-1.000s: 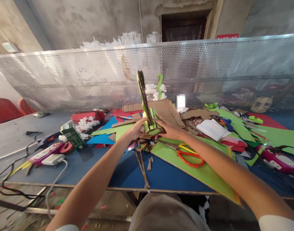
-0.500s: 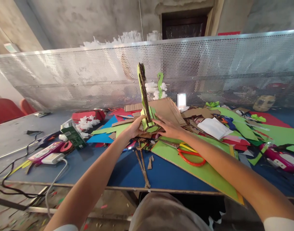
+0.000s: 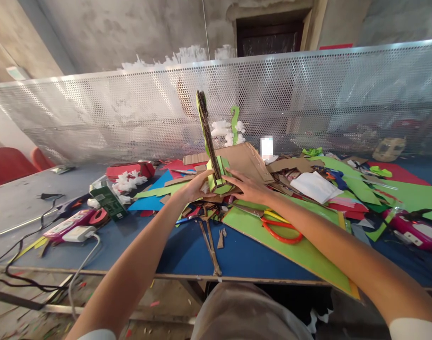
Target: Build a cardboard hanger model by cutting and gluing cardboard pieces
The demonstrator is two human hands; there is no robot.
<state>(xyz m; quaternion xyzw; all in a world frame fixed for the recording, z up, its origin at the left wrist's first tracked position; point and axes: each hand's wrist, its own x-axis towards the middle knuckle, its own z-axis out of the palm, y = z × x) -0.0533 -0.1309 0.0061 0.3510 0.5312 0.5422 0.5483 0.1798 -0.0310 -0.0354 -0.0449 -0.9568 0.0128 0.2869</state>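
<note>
Between my hands stands a cardboard model (image 3: 211,141): a tall upright strip with brown corrugated edges and a green face, fixed to a low green-covered base. My left hand (image 3: 197,187) grips the base from the left, thumb on top. My right hand (image 3: 247,188) lies against the base's right side, its fingers stretched toward the foot of the upright. The upright tilts a little to the left. Just below my right hand lie scissors (image 3: 281,230) with red and yellow handles, on a green board (image 3: 293,250). Fingers under the base are partly hidden.
Cardboard scraps (image 3: 296,166) and coloured sheets cover the table's middle and right. A green box (image 3: 108,200), a purple power strip (image 3: 69,225) with cables, and a red case (image 3: 130,171) are on the left. A perforated metal screen (image 3: 138,113) runs along the back.
The top of the upright has leaned slightly further left. Both hands stay at the base, nearly where they were.
</note>
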